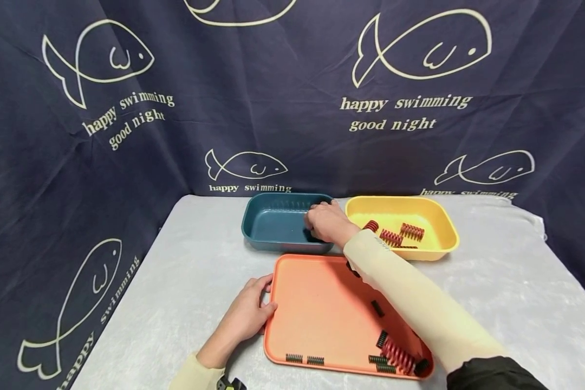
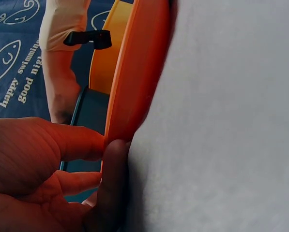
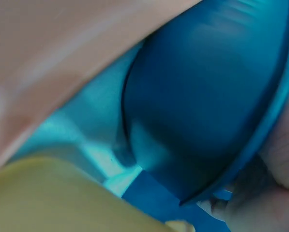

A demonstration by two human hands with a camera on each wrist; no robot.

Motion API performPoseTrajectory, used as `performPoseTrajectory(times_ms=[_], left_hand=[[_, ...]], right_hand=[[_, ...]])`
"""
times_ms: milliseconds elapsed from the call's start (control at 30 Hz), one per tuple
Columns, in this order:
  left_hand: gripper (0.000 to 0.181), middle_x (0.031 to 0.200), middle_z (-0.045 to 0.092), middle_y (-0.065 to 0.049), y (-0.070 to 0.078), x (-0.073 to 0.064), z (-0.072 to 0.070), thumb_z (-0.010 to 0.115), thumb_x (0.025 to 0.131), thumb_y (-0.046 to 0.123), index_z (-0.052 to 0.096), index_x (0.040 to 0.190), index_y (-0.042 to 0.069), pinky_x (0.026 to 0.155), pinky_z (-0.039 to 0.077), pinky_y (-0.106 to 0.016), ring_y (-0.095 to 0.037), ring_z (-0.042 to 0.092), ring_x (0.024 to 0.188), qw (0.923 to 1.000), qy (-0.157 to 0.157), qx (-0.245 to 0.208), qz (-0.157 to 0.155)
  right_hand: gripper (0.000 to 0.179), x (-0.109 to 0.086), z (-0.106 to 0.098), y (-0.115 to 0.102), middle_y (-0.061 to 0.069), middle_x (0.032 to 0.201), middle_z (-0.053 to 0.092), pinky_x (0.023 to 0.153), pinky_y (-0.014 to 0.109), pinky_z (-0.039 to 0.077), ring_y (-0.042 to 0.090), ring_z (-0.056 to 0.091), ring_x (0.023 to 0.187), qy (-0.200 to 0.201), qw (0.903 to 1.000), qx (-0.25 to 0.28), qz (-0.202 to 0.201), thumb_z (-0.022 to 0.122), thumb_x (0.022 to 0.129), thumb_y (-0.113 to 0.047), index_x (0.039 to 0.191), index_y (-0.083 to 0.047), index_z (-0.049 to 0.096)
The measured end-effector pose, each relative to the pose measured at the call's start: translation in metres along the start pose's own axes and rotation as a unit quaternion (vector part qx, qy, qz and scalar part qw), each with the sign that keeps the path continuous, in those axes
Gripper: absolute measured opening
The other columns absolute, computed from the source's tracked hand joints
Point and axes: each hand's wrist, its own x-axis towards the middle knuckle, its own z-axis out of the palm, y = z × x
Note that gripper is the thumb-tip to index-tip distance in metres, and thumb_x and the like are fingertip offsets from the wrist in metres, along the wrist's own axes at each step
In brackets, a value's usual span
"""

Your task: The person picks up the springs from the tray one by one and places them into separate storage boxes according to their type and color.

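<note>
My left hand (image 1: pixel 247 311) grips the left rim of an orange tray (image 1: pixel 317 309), thumb on top; in the left wrist view its thumb and fingers (image 2: pixel 81 142) pinch the tray's edge. My right hand (image 1: pixel 329 221) reaches across the tray and grips the right end of a blue bin (image 1: pixel 278 246). In the right wrist view that hand (image 3: pixel 280 174) sits at the bin's rim, its fingertips partly hidden. Black springs (image 1: pixel 294 358) lie along the tray's near edge and right side. A large red spring (image 1: pixel 398 356) rests in the near right corner.
Right of the blue bin stands a yellow bin (image 1: pixel 446 238) with red springs (image 1: pixel 412 232) in it. The right sleeve (image 1: pixel 419 298) covers part of the tray. A navy curtain (image 1: pixel 292 81) with fish drawings hangs behind the grey-white table (image 1: pixel 200 260).
</note>
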Motion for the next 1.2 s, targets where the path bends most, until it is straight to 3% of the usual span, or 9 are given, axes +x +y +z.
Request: performPoseTrajectory(times_ms=[133, 367, 600, 800, 933, 1067, 1200], left_hand=[[0.063, 0.107, 0.052, -0.005, 0.0, 0.0, 0.0, 0.077, 0.09, 0.01, 0.052, 0.148, 0.002, 0.058, 0.044, -0.028, -0.012, 0.05, 0.068, 1.0, 0.0, -0.002, -0.002], [0.062, 0.107, 0.053, -0.005, -0.001, 0.0, 0.001, 0.077, 0.09, 0.01, 0.053, 0.147, 0.003, 0.06, 0.043, -0.028, -0.012, 0.05, 0.069, 1.0, 0.005, 0.005, -0.001], [0.061, 0.106, 0.054, -0.006, -0.001, -0.001, 0.0, 0.077, 0.089, 0.008, 0.055, 0.145, 0.001, 0.064, 0.043, -0.029, -0.011, 0.049, 0.071, 0.9995, 0.018, 0.007, 0.024], [0.062, 0.107, 0.053, -0.005, -0.001, 0.0, -0.001, 0.077, 0.09, 0.01, 0.054, 0.147, 0.002, 0.064, 0.042, -0.029, -0.011, 0.049, 0.072, 0.9998, 0.014, 0.011, 0.012], [0.062, 0.107, 0.053, -0.005, -0.001, 0.0, -0.002, 0.077, 0.09, 0.01, 0.053, 0.147, 0.001, 0.063, 0.042, -0.028, -0.011, 0.049, 0.071, 0.9999, 0.011, 0.008, 0.009], [0.062, 0.107, 0.053, -0.005, 0.0, 0.0, -0.001, 0.077, 0.09, 0.009, 0.053, 0.147, 0.001, 0.063, 0.042, -0.029, -0.012, 0.048, 0.071, 0.9998, 0.012, 0.009, 0.014], [0.061, 0.107, 0.053, -0.005, 0.0, -0.001, 0.0, 0.076, 0.09, 0.009, 0.054, 0.147, 0.002, 0.064, 0.042, -0.029, -0.012, 0.049, 0.072, 0.9998, 0.011, 0.009, 0.013]], right_hand=[[0.021, -0.01, -0.008, 0.002, -0.002, 0.086, 0.06, 0.084, 0.05, 0.039, 0.026, 0.053, 0.084, 0.023, 0.9995, 0.012, -0.018, 0.069, 0.094, -0.008, 0.079, -0.022, 0.071], [0.008, -0.032, -0.028, 0.001, 0.0, 0.094, 0.06, 0.08, 0.045, 0.038, 0.026, 0.055, 0.089, 0.037, 0.9986, -0.018, -0.034, 0.075, 0.092, -0.017, 0.1, -0.02, 0.078], [0.01, -0.068, -0.038, 0.003, -0.001, 0.092, 0.058, 0.083, 0.048, 0.043, 0.024, 0.057, 0.085, 0.089, 0.9929, -0.026, -0.073, 0.079, 0.09, -0.017, 0.097, -0.022, 0.074], [0.016, -0.1, -0.038, 0.002, 0.0, 0.089, 0.059, 0.074, 0.046, 0.044, 0.027, 0.059, 0.079, 0.135, 0.9857, -0.034, -0.095, 0.082, 0.083, -0.014, 0.095, -0.02, 0.073], [0.019, -0.116, -0.036, 0.0, 0.001, 0.095, 0.061, 0.072, 0.046, 0.046, 0.028, 0.061, 0.083, 0.135, 0.9856, -0.036, -0.095, 0.083, 0.082, -0.016, 0.097, -0.02, 0.072], [0.023, -0.132, -0.033, -0.002, 0.002, 0.1, 0.063, 0.081, 0.05, 0.05, 0.028, 0.064, 0.092, 0.122, 0.9881, -0.03, -0.089, 0.086, 0.082, -0.02, 0.101, -0.02, 0.073], [0.025, -0.149, -0.027, -0.002, 0.002, 0.099, 0.063, 0.08, 0.048, 0.051, 0.026, 0.063, 0.091, 0.117, 0.9885, -0.024, -0.093, 0.087, 0.082, -0.023, 0.1, -0.019, 0.071]])
